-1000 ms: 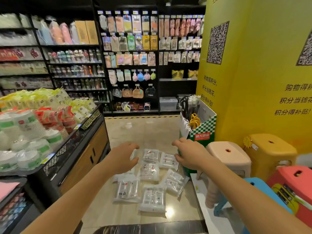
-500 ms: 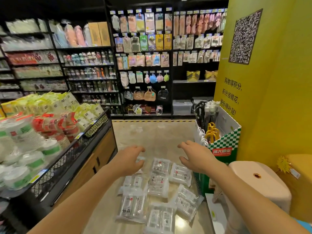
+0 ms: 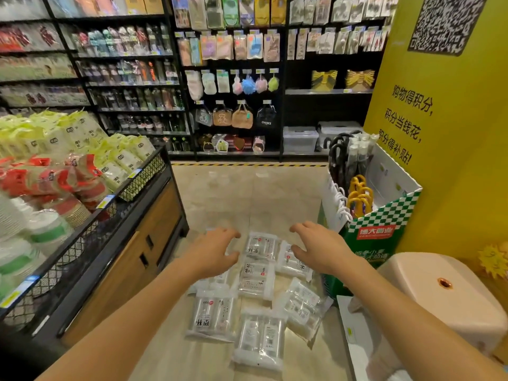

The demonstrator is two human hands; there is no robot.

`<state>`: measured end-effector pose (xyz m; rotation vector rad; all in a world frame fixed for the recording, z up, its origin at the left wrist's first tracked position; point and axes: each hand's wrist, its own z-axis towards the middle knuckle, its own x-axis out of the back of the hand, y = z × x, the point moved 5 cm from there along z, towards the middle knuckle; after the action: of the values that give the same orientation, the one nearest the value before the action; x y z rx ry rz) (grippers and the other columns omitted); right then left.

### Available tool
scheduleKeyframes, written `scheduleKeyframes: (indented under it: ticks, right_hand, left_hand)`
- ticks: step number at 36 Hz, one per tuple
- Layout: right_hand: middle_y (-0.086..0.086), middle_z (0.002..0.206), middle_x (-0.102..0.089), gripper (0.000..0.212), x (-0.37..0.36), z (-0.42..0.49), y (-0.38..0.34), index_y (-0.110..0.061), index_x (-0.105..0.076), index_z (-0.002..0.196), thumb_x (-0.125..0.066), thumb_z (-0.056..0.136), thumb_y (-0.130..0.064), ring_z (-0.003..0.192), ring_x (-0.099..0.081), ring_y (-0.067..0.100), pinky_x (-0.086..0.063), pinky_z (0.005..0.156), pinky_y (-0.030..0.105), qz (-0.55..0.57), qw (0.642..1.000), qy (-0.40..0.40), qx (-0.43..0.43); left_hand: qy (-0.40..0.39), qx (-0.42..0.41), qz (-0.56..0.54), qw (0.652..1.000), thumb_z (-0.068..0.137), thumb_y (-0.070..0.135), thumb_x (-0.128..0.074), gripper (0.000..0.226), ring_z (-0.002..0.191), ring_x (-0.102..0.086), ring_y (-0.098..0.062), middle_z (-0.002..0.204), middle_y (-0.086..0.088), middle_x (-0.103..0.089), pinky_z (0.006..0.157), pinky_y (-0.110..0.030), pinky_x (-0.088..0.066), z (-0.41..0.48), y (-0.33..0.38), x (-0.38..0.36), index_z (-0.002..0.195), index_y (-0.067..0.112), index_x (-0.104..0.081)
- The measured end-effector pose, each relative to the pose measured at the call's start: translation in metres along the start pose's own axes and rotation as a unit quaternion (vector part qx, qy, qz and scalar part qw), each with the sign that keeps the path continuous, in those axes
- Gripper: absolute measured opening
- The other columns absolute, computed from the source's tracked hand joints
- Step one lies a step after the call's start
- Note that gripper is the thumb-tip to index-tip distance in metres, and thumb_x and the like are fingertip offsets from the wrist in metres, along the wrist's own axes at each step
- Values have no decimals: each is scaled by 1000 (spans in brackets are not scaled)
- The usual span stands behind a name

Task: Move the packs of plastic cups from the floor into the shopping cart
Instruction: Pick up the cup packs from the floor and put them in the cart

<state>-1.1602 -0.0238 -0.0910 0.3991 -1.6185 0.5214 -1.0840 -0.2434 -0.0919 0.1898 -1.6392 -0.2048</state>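
The packs of plastic cups (image 3: 257, 280) are shown lying flat on the floor (image 3: 247, 199), loosely overlapped in one cluster, so that several can be reached from a single stance. The cluster is bounded on one side by the wire-fronted display cabinet (image 3: 154, 243) and on the other by the checked umbrella carton (image 3: 379, 224), with a pale stool (image 3: 439, 292) nearer the viewer.

Both hands are held palm down over the far end of the cluster. The left hand (image 3: 213, 253) and the right hand (image 3: 320, 250) are set apart, with the farthest pack seen between them. The fingers of each are spread and gently curved, and nothing is gripped. Whether any fingertip touches the wrapping cannot be told.

This pose is judged to be a preparation for gathering packs from both sides at once. No pack is lifted yet. The shopping cart is not in view, so the route to it cannot be stated.
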Motion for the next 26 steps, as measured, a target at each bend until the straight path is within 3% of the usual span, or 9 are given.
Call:
scheduleKeyframes:
  ticks: [8, 14, 17, 21, 26]
  right_hand:
    - [2, 148, -56, 52, -63, 83, 2, -24, -41, 154, -49, 107, -44, 127, -61, 29, -55, 93, 43, 32, 997, -46, -56]
    - [1, 154, -52, 52, -135, 129, 10, -26, -43, 154, -50, 105, -44, 133, -58, 26, -55, 103, 45, 108, 983, -78, -124]
    - [3, 152, -54, 50, -179, 140, 19, -25, -45, 152, -53, 105, -43, 134, -56, 26, -51, 108, 44, 147, 970, -100, -164]
    - [5, 151, -56, 52, -238, 151, 34, -22, -44, 153, -53, 106, -40, 135, -57, 26, -49, 109, 44, 202, 949, -124, -206]
    - [4, 154, -54, 56, -321, 171, 56, -24, -39, 157, -53, 106, -42, 138, -56, 23, -49, 110, 42, 247, 928, -140, -243]
  left_hand:
    - [-39, -28, -52, 997, 96, 35, -51, 49, 129, -46, -19, 145, 1, -47, 106, -38, -39, 87, -62, -50, 142, 21, -42]
    - [-79, -31, -97, 992, 95, 35, -54, 52, 130, -47, -20, 145, -2, -46, 106, -41, -40, 149, -107, -104, 144, 22, -40]
    - [-107, -6, -128, 986, 96, 36, -53, 53, 131, -45, -19, 147, 0, -43, 108, -40, -38, 168, -126, -141, 146, 25, -37]
    - [-128, 27, -170, 977, 96, 36, -53, 53, 125, -49, -18, 144, 2, -43, 98, -31, -40, 187, -149, -197, 146, 31, -34]
    - [-150, 72, -224, 960, 97, 35, -52, 54, 131, -43, -17, 145, 1, -42, 106, -33, -36, 207, -178, -283, 147, 32, -33]
